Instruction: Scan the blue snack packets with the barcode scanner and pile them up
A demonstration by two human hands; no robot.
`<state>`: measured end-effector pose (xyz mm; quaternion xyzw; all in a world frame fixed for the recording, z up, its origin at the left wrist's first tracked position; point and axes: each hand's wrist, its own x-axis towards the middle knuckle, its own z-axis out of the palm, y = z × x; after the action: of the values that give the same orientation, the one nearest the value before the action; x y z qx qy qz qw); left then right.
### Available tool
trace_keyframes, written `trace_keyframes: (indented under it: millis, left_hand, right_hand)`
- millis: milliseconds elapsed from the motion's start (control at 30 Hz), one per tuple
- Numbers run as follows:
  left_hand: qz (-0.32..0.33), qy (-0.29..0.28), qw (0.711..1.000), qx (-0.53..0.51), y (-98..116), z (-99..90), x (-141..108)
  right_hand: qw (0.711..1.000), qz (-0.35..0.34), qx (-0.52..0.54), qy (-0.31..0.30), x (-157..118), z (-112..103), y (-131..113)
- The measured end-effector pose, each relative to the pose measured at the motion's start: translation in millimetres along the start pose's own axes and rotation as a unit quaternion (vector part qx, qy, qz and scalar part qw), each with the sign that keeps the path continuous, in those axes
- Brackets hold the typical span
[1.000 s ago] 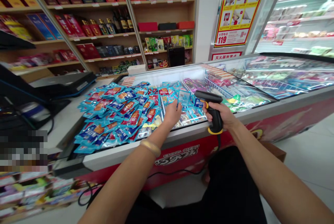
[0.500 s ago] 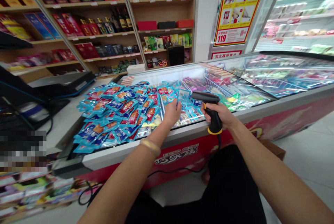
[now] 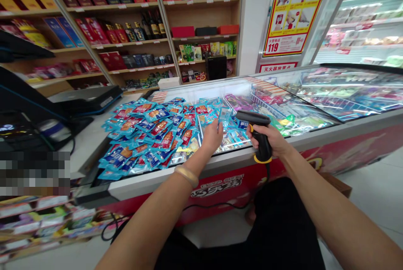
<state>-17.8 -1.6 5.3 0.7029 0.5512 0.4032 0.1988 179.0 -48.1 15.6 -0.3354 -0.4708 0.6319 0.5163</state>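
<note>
My right hand (image 3: 273,139) is wrapped round the grip of a black barcode scanner (image 3: 254,117) with yellow trim; its head points left and its cable hangs down. To its left, my left hand (image 3: 213,136) pinches a snack packet (image 3: 224,114), pale side showing, with blue edges. The fingers partly hide that packet. Left of this hand, a large heap of blue-edged snack packets (image 3: 151,131) with red or dark-blue labels lies on the freezer's glass top. More of the same packets (image 3: 242,124) lie behind and below the scanner.
The chest freezer (image 3: 132,190) runs across in front of me, with wire baskets of frozen goods under glass. At left is a counter (image 3: 85,144) with dark equipment. Shelves of boxes and bottles (image 3: 151,26) stand behind. The scanner cable (image 3: 217,205) loops low before the freezer.
The whole view has shifted slightly, so everything sits a little further right. Both hands keep their holds on the packet and the scanner, with little movement between them.
</note>
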Motion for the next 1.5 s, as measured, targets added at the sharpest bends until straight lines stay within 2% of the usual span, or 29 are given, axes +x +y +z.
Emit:
trace_keyframes:
  millis: [67, 133, 267, 367, 433, 500, 567, 633, 733, 900, 1000, 1100, 1267, 1400, 1500]
  left_hand:
    - [0.031, 0.03, 0.999, 0.02, 0.3, -10.5, -1.7]
    - [0.052, 0.076, 0.995, 0.044, -1.6, -30.9, -1.4]
    - [0.082, 0.147, 0.976, 0.138, -16.1, -95.2, 5.5]
    - [0.088, 0.161, 0.954, 0.237, -36.0, -143.1, 10.5]
    - [0.034, 0.136, 0.936, 0.322, -49.8, -164.6, 10.2]
    - [-0.032, 0.072, 0.917, 0.39, -60.7, -176.0, 6.9]
    - [-0.065, 0.018, 0.902, 0.427, -66.9, -179.5, 2.3]
    - [-0.066, 0.007, 0.897, 0.437, -68.4, -178.9, -1.7]
    - [-0.051, 0.03, 0.898, 0.436, -65.0, -176.1, -5.0]
    - [-0.01, 0.075, 0.901, 0.426, -52.0, -164.2, -6.3]
    - [0.041, 0.083, 0.916, 0.39, -39.9, -141.8, -5.2]
    - [0.1, 0.054, 0.935, 0.335, -25.8, -104.2, -2.3]
    - [0.164, -0.035, 0.956, 0.241, 0.3, -27.7, 2.7]
    - [0.153, -0.093, 0.963, 0.202, 21.8, 22.8, 6.2]
    - [0.144, -0.115, 0.96, 0.212, 34.6, 48.9, 8.9]
  right_hand:
    - [1.0, -0.001, 0.015, 0.001, 1.8, 7.5, 3.0]
    - [0.999, -0.002, 0.035, -0.006, 5.5, 19.0, 7.3]
    - [0.997, 0.01, 0.073, -0.03, 15.0, 46.7, 18.0]
    - [0.995, 0.03, 0.084, -0.047, 19.3, 61.9, 24.5]
    - [0.994, 0.038, 0.084, -0.05, 20.1, 66.2, 26.8]
    - [0.994, 0.042, 0.083, -0.051, 19.9, 66.5, 27.4]
    - [0.994, 0.047, 0.083, -0.053, 19.8, 64.5, 26.8]
    - [0.994, 0.051, 0.081, -0.057, 20.2, 62.6, 26.2]
    - [0.994, 0.046, 0.079, -0.058, 21.2, 61.8, 26.5]
    - [0.994, 0.029, 0.094, -0.054, 21.7, 55.5, 26.8]
    - [0.995, 0.015, 0.098, -0.034, 20.0, 38.1, 20.5]
    - [0.996, -0.001, 0.092, -0.01, 16.4, 10.0, 8.2]
    - [0.995, -0.011, 0.088, 0.046, 11.0, -36.6, -11.3]
    - [0.993, -0.009, 0.1, 0.056, 11.9, -52.5, -13.5]
    - [0.994, -0.012, 0.102, 0.046, 14.4, -53.7, -11.4]
